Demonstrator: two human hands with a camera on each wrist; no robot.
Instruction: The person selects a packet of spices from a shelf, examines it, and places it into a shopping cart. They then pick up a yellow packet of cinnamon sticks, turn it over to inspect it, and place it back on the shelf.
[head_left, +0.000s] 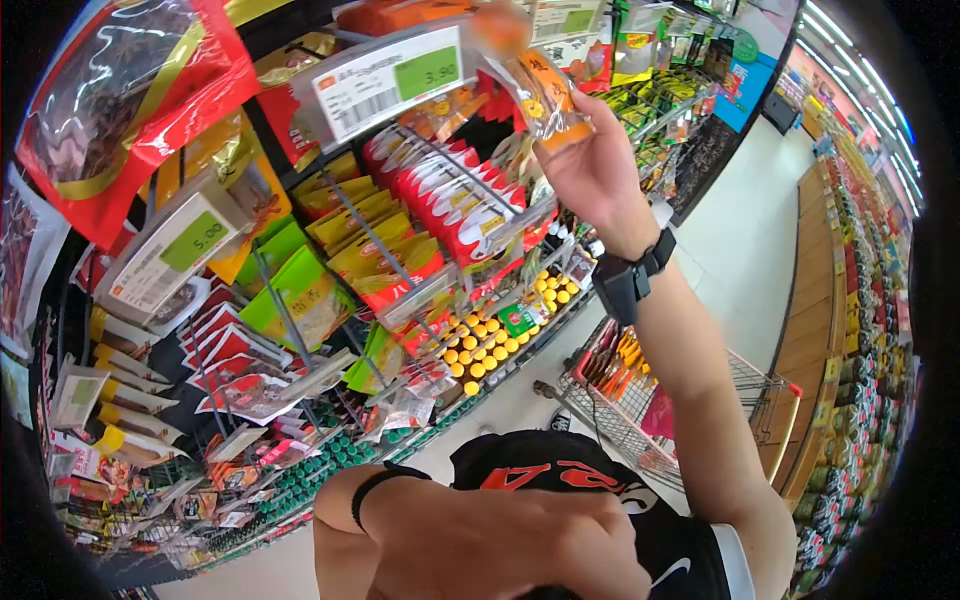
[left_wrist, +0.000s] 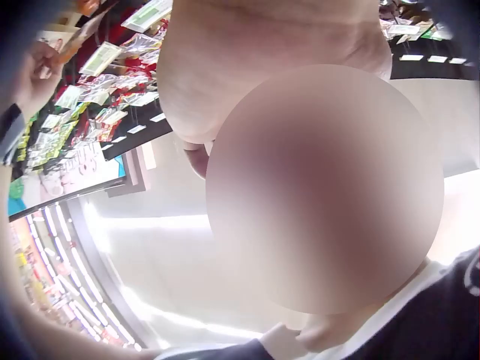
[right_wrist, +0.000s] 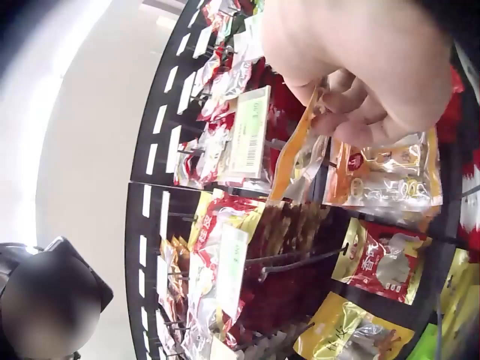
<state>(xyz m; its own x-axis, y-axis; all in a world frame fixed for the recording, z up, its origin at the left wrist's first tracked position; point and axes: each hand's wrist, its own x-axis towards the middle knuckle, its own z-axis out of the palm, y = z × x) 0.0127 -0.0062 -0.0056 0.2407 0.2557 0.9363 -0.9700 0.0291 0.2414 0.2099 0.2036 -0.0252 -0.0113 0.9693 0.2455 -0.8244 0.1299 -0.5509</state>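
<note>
Supermarket rack [head_left: 368,232] fills the head view from 7 to 1 o'clock; tiled floor [head_left: 750,210] extends toward 2 o'clock. Orange-edged snack packet [head_left: 543,100] is located near 12 o'clock, just beside the 3.90 price tag [head_left: 390,78]. Packet long axis: approximately 11 to 5 o'clock, orange end at 5, toward the palm. In the right wrist view, the packet appears nearly edge-on, its orange edge running from 1 to 7 o'clock. Right hand [head_left: 600,175]: narrow pinch, thumb and curled fingers on the packet edge. Left hand [head_left: 500,540]: at 6 o'clock, before the torso; finger state cannot be determined. Shopping cart [head_left: 650,440]: 4 o'clock.
</note>
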